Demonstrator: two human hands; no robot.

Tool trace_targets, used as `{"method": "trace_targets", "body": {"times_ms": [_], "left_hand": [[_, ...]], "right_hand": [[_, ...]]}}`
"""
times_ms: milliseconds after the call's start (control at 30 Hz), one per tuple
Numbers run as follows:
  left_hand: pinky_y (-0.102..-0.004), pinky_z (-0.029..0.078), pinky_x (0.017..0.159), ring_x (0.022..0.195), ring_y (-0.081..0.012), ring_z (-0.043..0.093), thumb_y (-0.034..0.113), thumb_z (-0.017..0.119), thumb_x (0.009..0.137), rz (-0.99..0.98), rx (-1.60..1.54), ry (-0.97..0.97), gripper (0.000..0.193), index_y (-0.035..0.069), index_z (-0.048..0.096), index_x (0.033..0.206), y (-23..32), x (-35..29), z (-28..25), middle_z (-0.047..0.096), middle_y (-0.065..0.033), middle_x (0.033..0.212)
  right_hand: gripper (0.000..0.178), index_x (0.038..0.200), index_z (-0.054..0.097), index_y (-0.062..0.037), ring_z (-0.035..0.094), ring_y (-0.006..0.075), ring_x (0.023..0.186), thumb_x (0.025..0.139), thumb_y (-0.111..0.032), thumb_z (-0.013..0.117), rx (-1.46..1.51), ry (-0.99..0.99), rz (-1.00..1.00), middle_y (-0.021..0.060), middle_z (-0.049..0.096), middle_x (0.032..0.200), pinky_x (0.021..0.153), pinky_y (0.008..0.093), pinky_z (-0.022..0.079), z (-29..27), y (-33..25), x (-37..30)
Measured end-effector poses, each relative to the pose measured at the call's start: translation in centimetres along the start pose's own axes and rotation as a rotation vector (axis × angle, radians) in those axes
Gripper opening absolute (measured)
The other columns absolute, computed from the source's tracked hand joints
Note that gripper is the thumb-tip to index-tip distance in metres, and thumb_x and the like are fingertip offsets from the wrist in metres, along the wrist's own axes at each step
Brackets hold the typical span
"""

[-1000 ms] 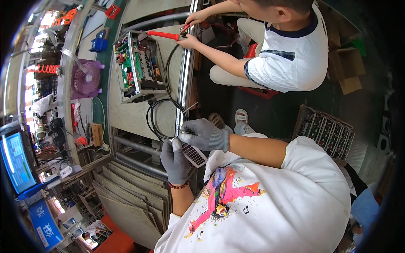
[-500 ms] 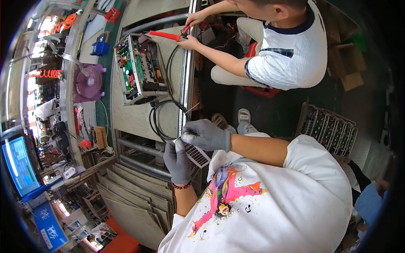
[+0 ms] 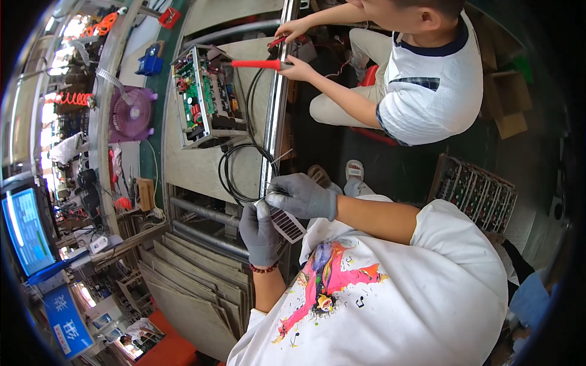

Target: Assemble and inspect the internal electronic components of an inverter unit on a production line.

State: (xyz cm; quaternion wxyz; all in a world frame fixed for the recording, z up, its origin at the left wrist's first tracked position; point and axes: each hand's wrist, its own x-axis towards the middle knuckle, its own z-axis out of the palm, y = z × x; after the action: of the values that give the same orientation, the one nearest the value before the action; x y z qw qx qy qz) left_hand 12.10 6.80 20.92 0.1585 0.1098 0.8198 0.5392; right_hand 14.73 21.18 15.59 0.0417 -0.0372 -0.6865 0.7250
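Observation:
My left hand (image 3: 259, 233), in a grey glove, has its thumb and fingers pinched together beside the loops of a thin black cable (image 3: 222, 174). My right hand (image 3: 300, 196), gloved alike, meets it fingertip to fingertip with curled fingers. Under the right hand, beside the left thumb, sticks out a white label sheet (image 3: 288, 225) with rows of black bars. My right hand seems to grip it. What the left fingertips pinch is too small to make out. A pale cable tie (image 3: 284, 155) juts from the cable coil near the table's metal edge.
An opened metal-cased device with green circuit boards (image 3: 207, 97) stands on the table. Across from me a seated co-worker (image 3: 427, 85) holds a red tool (image 3: 256, 63). Flat panels (image 3: 189, 280) lean below; a rack of boards (image 3: 476, 189) is at right.
My hands stay close together with hardly any shift. The co-worker's red tool has swung level and moved right, and the co-worker sits a little further right in view.

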Motion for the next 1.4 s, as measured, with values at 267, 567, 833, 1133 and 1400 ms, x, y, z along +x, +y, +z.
{"method": "trace_targets", "body": {"times_ms": [267, 567, 833, 1133, 1400], "left_hand": [[-0.0223, 0.035, 0.059, 0.068, -0.0056, 0.04, 0.032, 0.051, 0.096, 0.016, 0.07, -0.008, 0.033, 0.001, 0.053, 0.084, 0.3, 0.0, -0.2, 0.05, 0.0022, 0.071], [-0.0234, 0.043, 0.063, 0.07, -0.007, 0.047, 0.038, 0.051, 0.095, 0.008, 0.06, -0.023, 0.04, -0.001, 0.054, 0.085, -0.2, 0.1, -0.5, 0.057, -0.003, 0.075], [-0.0229, 0.039, 0.062, 0.07, -0.0066, 0.045, 0.036, 0.051, 0.095, 0.031, 0.071, -0.02, 0.037, 0.0, 0.054, 0.087, -0.5, 0.0, -0.3, 0.055, -0.0011, 0.074], [-0.0218, 0.036, 0.06, 0.069, -0.0059, 0.041, 0.037, 0.051, 0.095, 0.011, 0.074, -0.02, 0.038, 0.0, 0.054, 0.086, 0.1, 0.0, -0.2, 0.052, 0.0012, 0.073], [-0.0213, 0.035, 0.06, 0.069, -0.0053, 0.041, 0.034, 0.051, 0.096, 0.0, 0.054, -0.019, 0.036, 0.001, 0.053, 0.084, 0.0, 0.1, -0.1, 0.051, 0.0017, 0.072]], "right_hand": [[0.029, 0.082, 0.059, 0.0023, 0.061, 0.0321, 0.066, 0.082, -0.026, 0.057, 0.029, 0.009, -0.017, 0.0194, 0.06, 0.071, 0.063, 0.0378, 0.047, 0.3, 0.5, 0.1], [0.028, 0.08, 0.059, 0.0013, 0.06, 0.031, 0.065, 0.082, -0.026, 0.057, 0.052, 0.003, -0.01, 0.0186, 0.059, 0.07, 0.063, 0.0373, 0.047, 0.4, 0.6, 0.2], [0.028, 0.082, 0.059, 0.0013, 0.061, 0.0297, 0.066, 0.083, -0.026, 0.057, 0.045, -0.003, -0.028, 0.0178, 0.061, 0.071, 0.064, 0.037, 0.048, 0.4, 0.9, 0.0], [0.029, 0.083, 0.06, 0.0017, 0.061, 0.0299, 0.067, 0.083, -0.027, 0.057, 0.041, -0.014, -0.014, 0.0182, 0.061, 0.072, 0.065, 0.0368, 0.048, 0.3, 0.9, 0.0], [0.029, 0.082, 0.06, 0.0012, 0.062, 0.0306, 0.067, 0.083, -0.028, 0.056, 0.055, -0.016, 0.002, 0.018, 0.061, 0.071, 0.065, 0.0374, 0.048, 0.2, 0.8, 0.1]]}}
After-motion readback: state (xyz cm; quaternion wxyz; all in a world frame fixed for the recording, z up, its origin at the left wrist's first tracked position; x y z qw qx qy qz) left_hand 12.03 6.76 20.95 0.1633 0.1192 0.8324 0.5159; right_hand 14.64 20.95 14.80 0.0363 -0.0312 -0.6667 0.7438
